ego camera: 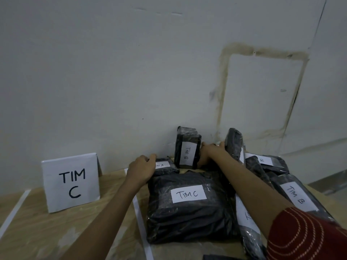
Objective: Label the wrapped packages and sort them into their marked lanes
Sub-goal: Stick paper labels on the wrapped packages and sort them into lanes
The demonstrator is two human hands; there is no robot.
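Standing on end: TIM B package (186,149)

packages (189,209) crowd right lane, bare table (56,231) beside sign (71,182)

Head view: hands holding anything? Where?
Left hand grips the TIM A package at its left end. Right hand touches the rightmost upright package at its left edge; grip unclear.

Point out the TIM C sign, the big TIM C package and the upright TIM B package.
TIM C sign (71,183): head view, white front.
Big TIM C package (189,214): head view, black wrap below label.
Upright TIM B package (186,153): head view, white label.
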